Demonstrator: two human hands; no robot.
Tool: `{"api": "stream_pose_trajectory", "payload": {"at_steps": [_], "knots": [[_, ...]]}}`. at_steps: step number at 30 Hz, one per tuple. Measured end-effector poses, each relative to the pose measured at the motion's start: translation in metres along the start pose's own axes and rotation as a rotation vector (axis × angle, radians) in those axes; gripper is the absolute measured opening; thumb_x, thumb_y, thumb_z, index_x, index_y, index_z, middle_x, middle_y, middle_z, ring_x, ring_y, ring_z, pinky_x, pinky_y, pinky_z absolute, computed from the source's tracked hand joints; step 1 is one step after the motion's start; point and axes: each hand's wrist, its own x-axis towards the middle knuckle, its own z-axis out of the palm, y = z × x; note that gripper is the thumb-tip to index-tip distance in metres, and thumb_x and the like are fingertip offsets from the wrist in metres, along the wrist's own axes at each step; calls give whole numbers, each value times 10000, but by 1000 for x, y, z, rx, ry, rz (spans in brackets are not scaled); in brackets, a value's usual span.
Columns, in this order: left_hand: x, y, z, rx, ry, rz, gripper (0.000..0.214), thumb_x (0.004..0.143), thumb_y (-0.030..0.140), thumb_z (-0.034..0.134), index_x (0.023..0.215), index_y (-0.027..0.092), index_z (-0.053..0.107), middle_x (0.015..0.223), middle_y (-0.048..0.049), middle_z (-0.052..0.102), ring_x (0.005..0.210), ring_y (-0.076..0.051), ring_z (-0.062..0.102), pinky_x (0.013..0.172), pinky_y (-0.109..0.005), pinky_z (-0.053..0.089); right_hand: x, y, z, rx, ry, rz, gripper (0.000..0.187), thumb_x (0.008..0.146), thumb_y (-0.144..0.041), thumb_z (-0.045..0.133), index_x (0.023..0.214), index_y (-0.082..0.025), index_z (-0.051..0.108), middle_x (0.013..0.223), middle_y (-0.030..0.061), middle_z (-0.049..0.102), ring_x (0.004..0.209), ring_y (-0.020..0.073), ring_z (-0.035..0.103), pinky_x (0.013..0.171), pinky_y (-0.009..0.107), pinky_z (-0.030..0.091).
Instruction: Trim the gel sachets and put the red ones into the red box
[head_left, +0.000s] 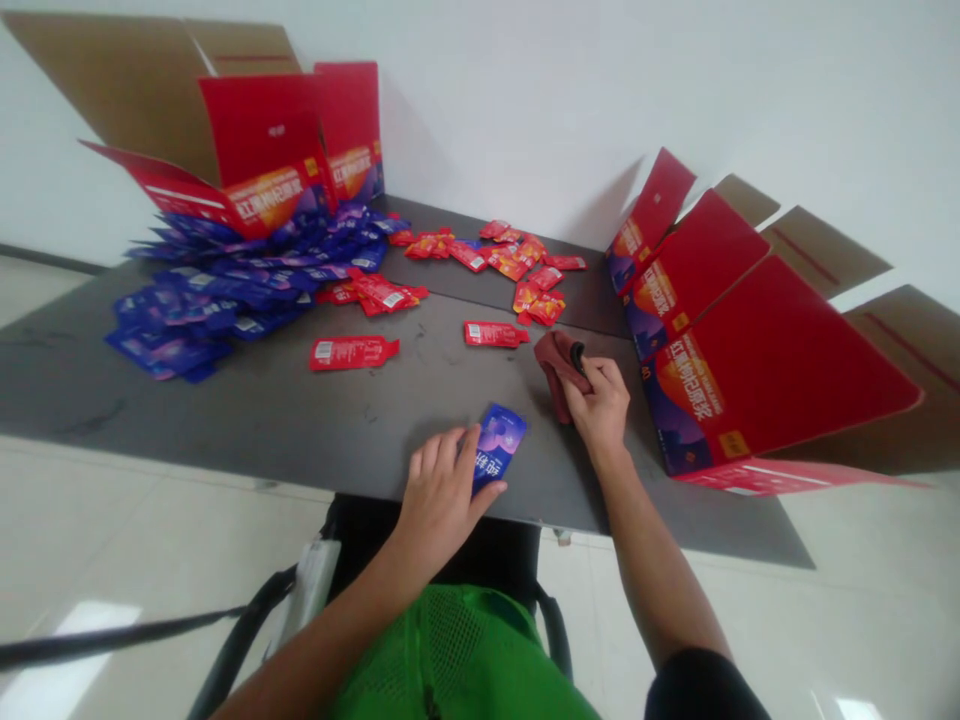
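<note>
Near the table's front edge lies a small blue-purple pouch (499, 440). My left hand (444, 480) grips its left side and lower end between thumb and fingers, pressing it to the table. My right hand (602, 400) is closed around a crumpled reddish-brown cloth (556, 372), a little above or on the table to the right. A dark curved edge shows at the cloth's top; what it is I cannot make out. Beyond the hands, a red pouch (495, 334) lies flat, and another red pouch (354, 352) lies further left.
A heap of blue pouches (247, 275) covers the table's left, before an open red carton (262, 150). Loose red pouches (517, 260) lie at the back. Another open red carton (720, 350) stands at the right of the grey table (420, 385).
</note>
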Motion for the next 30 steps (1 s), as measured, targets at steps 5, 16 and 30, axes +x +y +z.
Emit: {"api": "stream_pose_trajectory", "payload": {"at_steps": [5,16,30], "knots": [[14,5,-3,47,-77,-14,716,905,564,667,1460,153,479,1169,-141,597,1046,-320,541,883,-464,441,3,1,-3,65,15,41,261,953,-385,599,1082,-201,732,965,73,643,911,228,644,806,356,543],[29,-4,9,-177,-146,-62,645,895,353,732,1465,232,454,1201,-107,615,1093,-292,616,916,-441,469,6,3,-9,146,16,76,271,939,-377,640,1124,-208,742,966,63,651,892,225,651,787,357,530],[18,3,-13,-250,220,242,183,998,173,600,1112,238,728,989,-18,703,882,-155,634,817,-348,416,6,9,-9,136,17,95,277,936,-386,635,1123,-220,754,951,57,640,885,220,642,778,338,533]]}}
